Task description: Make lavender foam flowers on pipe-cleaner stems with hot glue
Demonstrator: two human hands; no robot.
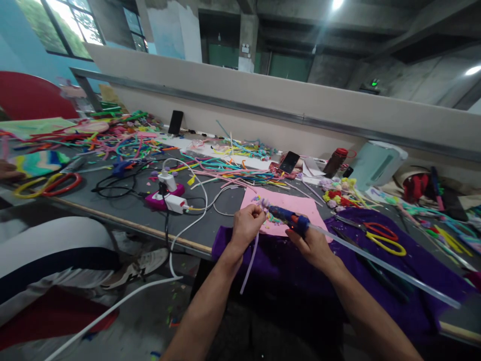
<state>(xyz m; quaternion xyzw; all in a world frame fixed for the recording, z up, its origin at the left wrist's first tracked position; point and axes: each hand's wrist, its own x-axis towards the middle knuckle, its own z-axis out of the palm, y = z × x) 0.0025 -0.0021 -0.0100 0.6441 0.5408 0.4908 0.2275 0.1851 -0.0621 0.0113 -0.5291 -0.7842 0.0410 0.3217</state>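
My left hand (246, 225) is closed on a small fuzzy craft piece with a pale lilac pipe cleaner (250, 263) hanging down from it. My right hand (311, 245) grips a blue hot glue gun (287, 218). Its nozzle points left and touches the piece at my left fingers. A long clear glue stick (387, 268) juts from the gun's back toward the lower right. Both hands hover over a pink sheet (285, 205) and a purple cloth (270, 255) at the table's near edge.
Scissors with yellow and red handles (379, 238) lie on the purple cloth to the right. A power strip with plugs and cables (167, 195) sits to the left. Heaps of coloured pipe cleaners (225, 168) cover the table's back. Another person's leg (56, 260) is at the left.
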